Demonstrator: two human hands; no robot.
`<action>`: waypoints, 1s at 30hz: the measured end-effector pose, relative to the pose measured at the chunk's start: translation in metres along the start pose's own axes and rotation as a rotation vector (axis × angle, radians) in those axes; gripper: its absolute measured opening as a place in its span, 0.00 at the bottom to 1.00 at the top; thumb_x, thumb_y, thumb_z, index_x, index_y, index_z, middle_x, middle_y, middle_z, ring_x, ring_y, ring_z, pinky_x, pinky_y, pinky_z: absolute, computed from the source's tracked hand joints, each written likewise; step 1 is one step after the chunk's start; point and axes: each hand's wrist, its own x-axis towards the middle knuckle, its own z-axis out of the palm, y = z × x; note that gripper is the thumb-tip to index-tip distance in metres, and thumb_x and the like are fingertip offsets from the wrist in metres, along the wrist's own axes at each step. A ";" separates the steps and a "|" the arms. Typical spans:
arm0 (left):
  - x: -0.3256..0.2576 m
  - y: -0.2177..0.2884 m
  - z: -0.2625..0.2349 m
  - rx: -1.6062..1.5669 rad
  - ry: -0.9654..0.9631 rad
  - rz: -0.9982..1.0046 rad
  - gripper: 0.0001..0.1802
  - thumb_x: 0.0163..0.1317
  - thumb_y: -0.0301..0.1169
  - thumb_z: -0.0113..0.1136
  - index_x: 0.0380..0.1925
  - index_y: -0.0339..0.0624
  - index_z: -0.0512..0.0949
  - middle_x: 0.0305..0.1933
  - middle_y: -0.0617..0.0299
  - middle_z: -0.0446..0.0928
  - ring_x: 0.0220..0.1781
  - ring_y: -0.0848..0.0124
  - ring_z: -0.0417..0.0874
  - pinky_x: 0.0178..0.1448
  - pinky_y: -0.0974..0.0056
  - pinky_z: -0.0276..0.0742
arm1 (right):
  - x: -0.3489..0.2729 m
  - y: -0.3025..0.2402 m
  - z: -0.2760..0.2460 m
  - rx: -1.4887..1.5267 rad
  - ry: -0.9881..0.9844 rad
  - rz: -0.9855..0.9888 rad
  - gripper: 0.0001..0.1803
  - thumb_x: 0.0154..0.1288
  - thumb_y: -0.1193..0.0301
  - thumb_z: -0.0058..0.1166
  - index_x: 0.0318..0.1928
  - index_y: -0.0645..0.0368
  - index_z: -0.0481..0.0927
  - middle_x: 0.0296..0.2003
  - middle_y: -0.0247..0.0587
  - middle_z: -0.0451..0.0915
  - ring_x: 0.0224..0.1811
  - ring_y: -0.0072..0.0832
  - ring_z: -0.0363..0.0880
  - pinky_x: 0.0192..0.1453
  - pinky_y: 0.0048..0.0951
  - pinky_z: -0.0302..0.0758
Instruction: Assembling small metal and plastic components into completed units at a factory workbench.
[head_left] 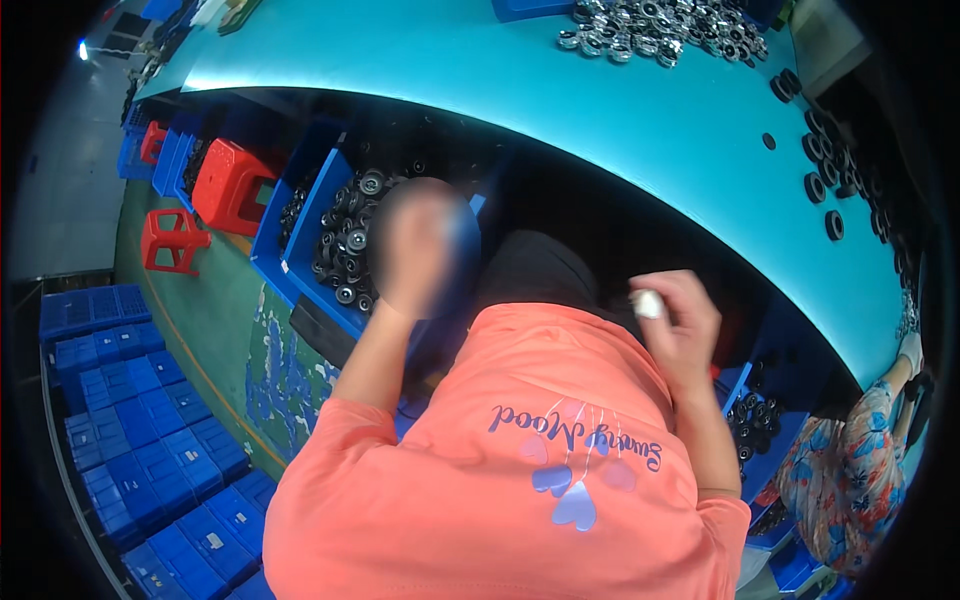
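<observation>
My left hand (418, 250) is over a blue bin (322, 215) below the table edge, and a blur hides its fingers. Small black wheels with metal centres (345, 240) fill the bin beside that hand. My right hand (685, 325) is raised to the right of my lap with its fingers curled in. A white wrap or cover (649, 304) shows at its thumb tip. Whatever the right fingers may hold is hidden.
A curved turquoise table (450, 65) spans the front, bearing shiny metal parts (650, 30) and black rings (820, 160). Red stools (232, 185) and stacked blue crates (160, 430) stand left. Another bin of black parts (755, 420) and a person in a floral sleeve (860, 460) are right.
</observation>
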 end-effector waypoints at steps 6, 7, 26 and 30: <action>-0.025 0.083 0.060 -0.236 -0.258 0.509 0.17 0.52 0.20 0.66 0.44 0.43 0.83 0.32 0.58 0.79 0.37 0.57 0.81 0.42 0.55 0.76 | 0.066 0.045 -0.148 -0.946 0.487 -0.086 0.19 0.67 0.67 0.63 0.58 0.51 0.84 0.57 0.42 0.80 0.61 0.42 0.75 0.69 0.40 0.67; -0.028 0.092 0.072 -0.287 -0.285 0.568 0.16 0.54 0.21 0.66 0.44 0.45 0.83 0.32 0.61 0.78 0.36 0.60 0.80 0.42 0.56 0.75 | 0.063 0.073 -0.172 -1.028 0.448 0.011 0.20 0.68 0.65 0.62 0.59 0.49 0.83 0.59 0.41 0.80 0.61 0.42 0.74 0.69 0.40 0.67; 0.125 0.175 0.073 -0.329 -0.178 0.912 0.12 0.55 0.18 0.68 0.40 0.42 0.85 0.29 0.59 0.81 0.28 0.61 0.80 0.33 0.60 0.76 | 0.131 0.096 -0.194 -0.701 0.314 -0.129 0.19 0.55 0.89 0.55 0.46 0.59 0.84 0.45 0.43 0.78 0.50 0.42 0.81 0.52 0.37 0.79; 0.181 0.215 0.105 -0.577 -0.452 0.526 0.14 0.68 0.26 0.63 0.52 0.40 0.82 0.39 0.57 0.82 0.34 0.67 0.82 0.39 0.62 0.79 | 0.165 0.055 -0.180 -0.339 0.367 -0.114 0.18 0.57 0.88 0.58 0.47 0.60 0.82 0.45 0.40 0.77 0.47 0.33 0.83 0.50 0.30 0.80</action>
